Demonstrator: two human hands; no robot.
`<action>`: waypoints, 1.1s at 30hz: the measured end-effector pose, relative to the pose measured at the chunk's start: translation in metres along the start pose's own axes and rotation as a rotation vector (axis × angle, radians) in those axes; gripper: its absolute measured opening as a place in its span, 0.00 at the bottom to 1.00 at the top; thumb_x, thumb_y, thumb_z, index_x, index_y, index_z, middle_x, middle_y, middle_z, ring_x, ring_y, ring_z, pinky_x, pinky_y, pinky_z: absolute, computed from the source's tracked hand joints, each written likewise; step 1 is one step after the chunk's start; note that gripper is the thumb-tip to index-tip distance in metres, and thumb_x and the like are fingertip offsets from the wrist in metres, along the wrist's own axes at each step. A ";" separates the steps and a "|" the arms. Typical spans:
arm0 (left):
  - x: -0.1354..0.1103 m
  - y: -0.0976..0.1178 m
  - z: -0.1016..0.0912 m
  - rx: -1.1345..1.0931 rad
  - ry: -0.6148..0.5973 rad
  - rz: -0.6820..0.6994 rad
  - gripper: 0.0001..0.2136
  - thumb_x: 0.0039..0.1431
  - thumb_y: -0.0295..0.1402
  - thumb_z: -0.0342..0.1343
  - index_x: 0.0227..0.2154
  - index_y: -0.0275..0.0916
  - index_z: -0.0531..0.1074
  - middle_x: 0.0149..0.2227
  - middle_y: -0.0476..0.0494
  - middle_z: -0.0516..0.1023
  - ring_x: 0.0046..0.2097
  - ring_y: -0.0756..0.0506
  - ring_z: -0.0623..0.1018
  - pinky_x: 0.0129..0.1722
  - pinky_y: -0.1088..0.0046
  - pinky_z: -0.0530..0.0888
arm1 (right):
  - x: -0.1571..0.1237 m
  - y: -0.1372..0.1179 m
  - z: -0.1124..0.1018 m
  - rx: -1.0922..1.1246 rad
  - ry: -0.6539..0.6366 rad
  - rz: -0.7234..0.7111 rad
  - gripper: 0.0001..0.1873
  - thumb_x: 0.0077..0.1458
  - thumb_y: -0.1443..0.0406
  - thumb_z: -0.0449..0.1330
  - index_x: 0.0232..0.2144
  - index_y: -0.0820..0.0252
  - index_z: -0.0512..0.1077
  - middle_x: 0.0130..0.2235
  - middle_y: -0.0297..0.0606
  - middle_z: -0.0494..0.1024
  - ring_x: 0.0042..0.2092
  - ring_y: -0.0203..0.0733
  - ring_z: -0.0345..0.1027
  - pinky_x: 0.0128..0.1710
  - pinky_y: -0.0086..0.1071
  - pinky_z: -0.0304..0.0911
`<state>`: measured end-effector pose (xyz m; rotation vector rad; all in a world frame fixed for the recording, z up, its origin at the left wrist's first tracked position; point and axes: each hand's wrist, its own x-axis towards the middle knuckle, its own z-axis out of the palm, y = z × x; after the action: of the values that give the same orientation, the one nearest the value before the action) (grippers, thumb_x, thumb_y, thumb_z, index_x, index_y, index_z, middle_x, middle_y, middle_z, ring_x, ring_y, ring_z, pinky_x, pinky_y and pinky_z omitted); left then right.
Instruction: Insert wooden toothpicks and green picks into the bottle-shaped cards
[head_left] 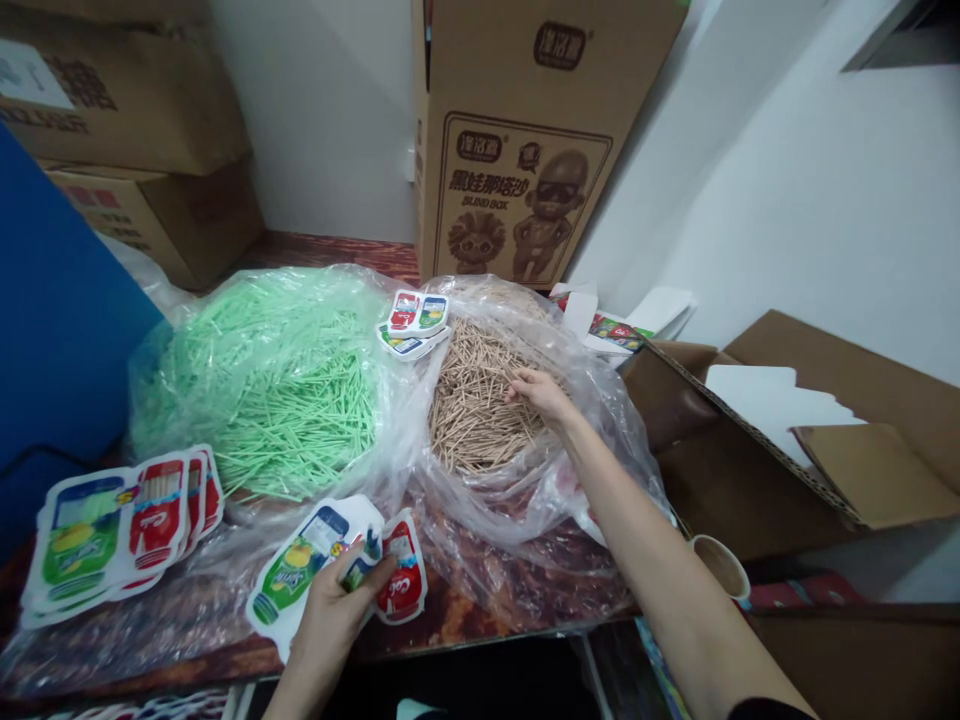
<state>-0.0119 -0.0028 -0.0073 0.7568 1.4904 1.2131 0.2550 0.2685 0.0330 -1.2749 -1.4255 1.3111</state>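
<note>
My left hand (335, 607) is closed on a bottle-shaped printed card pack (294, 570) near the table's front edge. The pack has a green Sprite-style side and a red cola-style side, and looks folded under my thumb. Over a clear plastic bag of thin brown sticks (476, 425), my right hand (538, 392) is pinched at the pile's right side. Its fingertips are closed on brown sticks, though how many is unclear. To the left lies a bag of pale green sticks (300, 420). Two small card packs (414, 322) rest between the bags.
A stack of similar printed card packs (112, 530) lies at the left front. A tall cardboard box (517, 150) stands behind the bags, with more cartons (150, 200) at the back left. On the right are an open carton (750, 500) and a cup (720, 567).
</note>
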 end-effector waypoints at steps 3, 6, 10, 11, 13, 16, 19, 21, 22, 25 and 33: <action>-0.002 0.001 0.002 0.009 0.002 -0.009 0.15 0.41 0.45 0.66 0.23 0.37 0.76 0.25 0.48 0.78 0.28 0.45 0.74 0.30 0.73 0.70 | -0.005 -0.005 0.000 0.074 0.015 -0.017 0.05 0.45 0.67 0.62 0.24 0.61 0.67 0.19 0.26 0.70 0.23 0.30 0.65 0.26 0.24 0.59; -0.004 0.002 0.003 -0.009 -0.008 -0.018 0.15 0.41 0.44 0.67 0.25 0.37 0.77 0.26 0.48 0.79 0.29 0.45 0.75 0.31 0.73 0.71 | -0.017 -0.011 0.002 0.161 -0.012 0.003 0.08 0.48 0.63 0.62 0.28 0.60 0.67 0.21 0.26 0.70 0.22 0.29 0.63 0.25 0.24 0.60; -0.002 0.004 0.002 -0.088 -0.084 -0.021 0.14 0.44 0.42 0.67 0.28 0.36 0.78 0.26 0.48 0.80 0.30 0.45 0.76 0.33 0.72 0.72 | -0.051 -0.012 0.016 0.274 -0.138 0.080 0.12 0.49 0.59 0.64 0.29 0.61 0.67 0.25 0.29 0.71 0.21 0.28 0.60 0.23 0.25 0.60; -0.001 0.006 0.001 -0.114 -0.117 -0.020 0.14 0.45 0.42 0.67 0.30 0.36 0.79 0.27 0.47 0.80 0.31 0.44 0.77 0.34 0.71 0.73 | -0.063 -0.010 0.022 0.311 -0.197 0.116 0.13 0.49 0.58 0.64 0.29 0.61 0.67 0.26 0.30 0.71 0.21 0.28 0.59 0.22 0.25 0.59; 0.002 0.014 0.002 -0.155 -0.159 0.012 0.15 0.47 0.41 0.65 0.36 0.37 0.79 0.30 0.44 0.81 0.37 0.41 0.78 0.39 0.68 0.73 | -0.090 -0.002 0.039 0.464 -0.396 0.245 0.14 0.49 0.58 0.65 0.29 0.62 0.68 0.28 0.31 0.72 0.21 0.26 0.58 0.21 0.23 0.57; 0.005 0.031 0.007 -0.133 -0.183 0.126 0.20 0.49 0.38 0.64 0.46 0.40 0.77 0.41 0.41 0.81 0.51 0.37 0.75 0.52 0.64 0.69 | -0.132 0.014 0.071 0.523 -0.635 0.405 0.14 0.52 0.58 0.64 0.29 0.63 0.68 0.29 0.34 0.74 0.21 0.26 0.60 0.20 0.23 0.57; 0.005 0.046 0.016 -0.033 -0.299 0.187 0.20 0.51 0.36 0.63 0.49 0.42 0.75 0.47 0.41 0.79 0.56 0.37 0.71 0.56 0.63 0.65 | -0.163 0.029 0.099 0.516 -0.777 0.503 0.14 0.51 0.57 0.65 0.30 0.61 0.69 0.25 0.31 0.73 0.20 0.28 0.63 0.19 0.23 0.57; 0.005 0.047 0.021 0.014 -0.395 0.156 0.17 0.52 0.36 0.63 0.46 0.42 0.77 0.45 0.42 0.79 0.51 0.37 0.74 0.52 0.65 0.68 | -0.175 0.036 0.110 0.480 -0.816 0.533 0.14 0.49 0.57 0.66 0.29 0.62 0.70 0.22 0.30 0.72 0.19 0.28 0.61 0.17 0.21 0.53; 0.005 0.046 0.022 0.032 -0.432 0.124 0.15 0.52 0.36 0.63 0.44 0.41 0.78 0.43 0.43 0.80 0.47 0.39 0.76 0.48 0.67 0.70 | -0.178 0.039 0.113 0.463 -0.829 0.541 0.14 0.48 0.57 0.67 0.29 0.62 0.71 0.21 0.30 0.72 0.18 0.27 0.61 0.16 0.21 0.52; 0.006 0.032 0.022 0.034 -0.469 0.005 0.10 0.49 0.35 0.64 0.35 0.38 0.80 0.31 0.47 0.80 0.32 0.44 0.76 0.33 0.73 0.72 | -0.181 0.045 0.114 0.460 -0.900 0.581 0.14 0.46 0.59 0.68 0.31 0.64 0.73 0.19 0.30 0.71 0.18 0.27 0.61 0.16 0.19 0.51; 0.005 0.020 0.022 -0.344 -0.337 -0.165 0.13 0.46 0.36 0.67 0.34 0.35 0.79 0.32 0.43 0.82 0.32 0.45 0.78 0.36 0.70 0.73 | -0.183 0.048 0.118 0.543 -0.983 0.667 0.20 0.41 0.59 0.70 0.34 0.64 0.70 0.23 0.31 0.73 0.18 0.29 0.64 0.19 0.22 0.56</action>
<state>0.0054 0.0141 0.0109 0.5600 1.0139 1.1152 0.1786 0.0652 -0.0179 -0.7322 -1.0603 2.8070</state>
